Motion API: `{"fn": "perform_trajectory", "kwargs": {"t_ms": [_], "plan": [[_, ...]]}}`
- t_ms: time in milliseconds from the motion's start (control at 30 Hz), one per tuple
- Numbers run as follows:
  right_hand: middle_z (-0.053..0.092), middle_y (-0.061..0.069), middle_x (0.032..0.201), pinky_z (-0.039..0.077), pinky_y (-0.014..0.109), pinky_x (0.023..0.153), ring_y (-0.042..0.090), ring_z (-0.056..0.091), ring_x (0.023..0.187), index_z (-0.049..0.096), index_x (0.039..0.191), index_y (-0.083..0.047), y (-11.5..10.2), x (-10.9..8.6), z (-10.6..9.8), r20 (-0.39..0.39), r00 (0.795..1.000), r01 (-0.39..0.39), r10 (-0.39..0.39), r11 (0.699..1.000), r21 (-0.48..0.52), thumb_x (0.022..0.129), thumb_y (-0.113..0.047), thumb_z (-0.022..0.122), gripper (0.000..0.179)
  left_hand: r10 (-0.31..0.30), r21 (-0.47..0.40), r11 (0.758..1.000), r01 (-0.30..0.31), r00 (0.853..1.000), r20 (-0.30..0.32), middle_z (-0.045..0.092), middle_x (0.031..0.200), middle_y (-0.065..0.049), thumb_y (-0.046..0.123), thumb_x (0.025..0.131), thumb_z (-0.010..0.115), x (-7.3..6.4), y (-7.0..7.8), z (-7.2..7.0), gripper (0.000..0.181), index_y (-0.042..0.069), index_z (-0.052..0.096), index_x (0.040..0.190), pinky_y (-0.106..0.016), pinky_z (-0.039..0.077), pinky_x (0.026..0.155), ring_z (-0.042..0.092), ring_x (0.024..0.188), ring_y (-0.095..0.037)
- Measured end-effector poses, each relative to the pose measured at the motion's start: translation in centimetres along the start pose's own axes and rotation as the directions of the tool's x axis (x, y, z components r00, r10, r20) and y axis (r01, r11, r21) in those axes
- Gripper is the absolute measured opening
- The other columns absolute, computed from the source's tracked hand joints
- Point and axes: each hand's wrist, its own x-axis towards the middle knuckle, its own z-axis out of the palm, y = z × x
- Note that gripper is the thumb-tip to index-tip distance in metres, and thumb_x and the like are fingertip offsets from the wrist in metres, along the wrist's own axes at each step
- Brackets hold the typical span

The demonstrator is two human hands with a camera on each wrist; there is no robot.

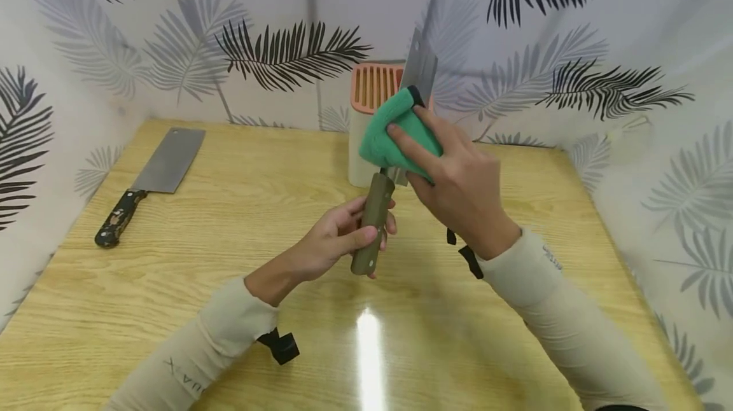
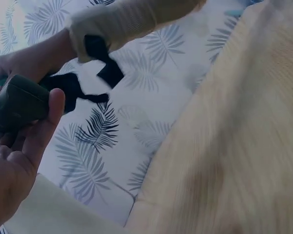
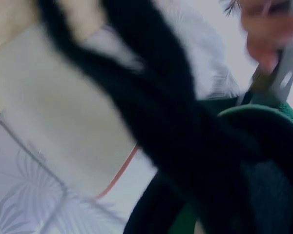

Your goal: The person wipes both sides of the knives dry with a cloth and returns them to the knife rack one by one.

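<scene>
In the head view, my left hand (image 1: 329,236) grips the olive handle (image 1: 375,214) of a knife held up over the table. Its wide grey blade (image 1: 422,61) points up and away. My right hand (image 1: 466,179) pinches a folded green cloth (image 1: 392,134) with a dark edge against the blade, covering the part nearest the handle. The left wrist view has the handle's butt end (image 2: 22,105) close up, fingers around it. Dark straps block much of the right wrist view, where a bit of green cloth (image 3: 288,112) shows beside the knife.
Behind the blade stands a white knife holder (image 1: 361,150) with an orange slotted top, partly hidden. A cleaver (image 1: 168,160) with a dark patterned handle lies on the wooden table (image 1: 258,207) at the left. Leaf-patterned sheeting (image 1: 275,4) encloses the table's back and sides.
</scene>
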Motion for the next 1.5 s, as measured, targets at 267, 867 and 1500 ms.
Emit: {"fn": "perform_trajectory", "kwargs": {"t_ms": [267,867,1500], "plan": [[0.065,0.015,0.125,0.063,0.044,0.066,0.032,0.069,0.094,0.072,0.121,-0.026,-2.4,-0.9,-0.8,-0.038,0.987,0.153,-0.157,0.984,-0.09,0.093,-0.012,0.063,0.032,0.097,0.17,0.981,-0.092,0.995,-0.019,0.055,0.104,-0.009,0.036,0.1,0.06,-0.4,-0.9,-0.2,0.067,-0.012,0.036,0.139,-0.034,0.061,0.07,0.059,0.09,-0.013],[0.067,0.014,0.121,0.059,0.05,0.058,0.035,0.065,0.091,0.072,0.116,-0.024,1.0,2.8,-1.3,-0.185,0.98,0.032,-0.069,0.98,-0.196,0.1,-0.016,0.056,0.024,0.002,0.269,0.963,0.0,1.0,-0.007,0.063,0.112,-0.03,0.014,0.092,0.073,-1.1,-0.8,0.7,0.052,-0.003,0.044,0.131,-0.033,0.063,0.068,0.07,0.088,-0.008],[0.066,0.015,0.12,0.053,0.053,0.05,0.038,0.066,0.09,0.072,0.114,-0.021,3.0,3.9,-2.8,-0.191,0.981,-0.064,0.019,0.971,-0.231,0.098,-0.01,0.048,0.031,0.044,0.105,0.993,-0.046,0.999,0.025,0.061,0.123,0.004,0.017,0.094,0.071,-0.7,-0.9,1.1,0.068,-0.008,0.034,0.146,-0.03,0.061,0.077,0.069,0.091,-0.01]]}}
